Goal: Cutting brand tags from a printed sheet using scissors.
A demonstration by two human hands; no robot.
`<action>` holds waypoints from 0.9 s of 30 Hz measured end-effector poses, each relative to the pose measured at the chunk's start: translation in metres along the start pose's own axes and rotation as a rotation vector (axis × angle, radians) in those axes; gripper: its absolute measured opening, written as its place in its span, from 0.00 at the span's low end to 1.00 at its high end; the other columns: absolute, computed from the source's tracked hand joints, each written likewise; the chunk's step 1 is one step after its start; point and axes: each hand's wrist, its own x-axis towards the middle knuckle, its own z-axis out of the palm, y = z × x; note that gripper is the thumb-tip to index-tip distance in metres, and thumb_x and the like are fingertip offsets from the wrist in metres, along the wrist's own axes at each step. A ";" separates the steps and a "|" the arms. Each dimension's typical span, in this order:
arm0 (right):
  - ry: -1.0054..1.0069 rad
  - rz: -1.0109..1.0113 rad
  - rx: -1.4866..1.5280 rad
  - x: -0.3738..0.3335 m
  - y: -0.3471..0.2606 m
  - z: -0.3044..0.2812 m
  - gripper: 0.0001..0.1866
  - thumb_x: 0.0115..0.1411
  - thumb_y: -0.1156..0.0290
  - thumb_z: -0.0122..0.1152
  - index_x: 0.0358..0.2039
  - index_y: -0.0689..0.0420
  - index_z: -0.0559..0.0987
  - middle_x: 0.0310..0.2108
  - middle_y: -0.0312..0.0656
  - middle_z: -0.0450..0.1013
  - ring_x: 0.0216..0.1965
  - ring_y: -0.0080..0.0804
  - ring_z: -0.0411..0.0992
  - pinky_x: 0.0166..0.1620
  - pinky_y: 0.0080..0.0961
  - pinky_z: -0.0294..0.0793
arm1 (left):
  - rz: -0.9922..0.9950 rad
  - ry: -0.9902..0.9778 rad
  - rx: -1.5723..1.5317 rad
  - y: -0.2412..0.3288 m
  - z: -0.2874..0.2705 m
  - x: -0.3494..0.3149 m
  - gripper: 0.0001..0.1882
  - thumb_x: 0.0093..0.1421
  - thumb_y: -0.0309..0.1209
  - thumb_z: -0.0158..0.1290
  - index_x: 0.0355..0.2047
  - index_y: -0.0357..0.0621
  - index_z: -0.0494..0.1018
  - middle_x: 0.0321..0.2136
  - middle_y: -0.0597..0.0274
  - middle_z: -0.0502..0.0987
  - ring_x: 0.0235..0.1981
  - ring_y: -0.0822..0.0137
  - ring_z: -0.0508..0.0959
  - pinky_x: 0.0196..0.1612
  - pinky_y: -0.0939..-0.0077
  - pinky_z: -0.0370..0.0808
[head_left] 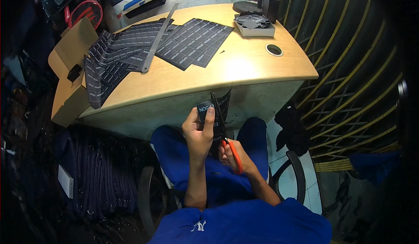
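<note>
Scissors and label strip, before the counter.
Left hand pinches the strip under its thumb; right hand curls round the scissors' handles, blades apparently against the strip.

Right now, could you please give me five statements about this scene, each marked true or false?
1. The right grip holds the scissors. True.
2. The left grip is empty. False: the left grip holds a dark strip.
3. The ruler lies on dark sheets. True.
4. The white box stands on the floor. False: the white box is on the desk.
5. The scissors have green handles. False: they are orange-red.
</note>
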 end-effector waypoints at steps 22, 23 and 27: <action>-0.030 -0.088 0.016 0.000 0.018 -0.014 0.29 0.61 0.40 0.38 0.24 0.56 0.60 0.18 0.28 0.54 0.18 0.15 0.51 0.21 0.14 0.53 | 0.003 -0.155 0.038 0.002 0.009 -0.004 0.08 0.59 0.26 0.54 0.24 0.38 0.70 0.19 0.74 0.70 0.21 0.87 0.65 0.22 0.91 0.61; -0.008 -0.096 0.001 -0.001 0.017 -0.013 0.28 0.62 0.40 0.38 0.23 0.56 0.60 0.18 0.28 0.54 0.18 0.15 0.52 0.21 0.14 0.53 | 0.003 -0.156 0.038 0.001 0.008 -0.004 0.08 0.59 0.26 0.54 0.24 0.38 0.70 0.19 0.74 0.70 0.21 0.87 0.65 0.22 0.91 0.61; 0.002 -0.109 0.019 0.000 0.017 -0.012 0.27 0.64 0.43 0.36 0.23 0.55 0.60 0.17 0.28 0.54 0.18 0.15 0.52 0.20 0.14 0.53 | 0.005 -0.161 0.044 0.000 0.009 -0.004 0.09 0.59 0.26 0.54 0.23 0.38 0.69 0.18 0.75 0.68 0.20 0.87 0.64 0.22 0.91 0.60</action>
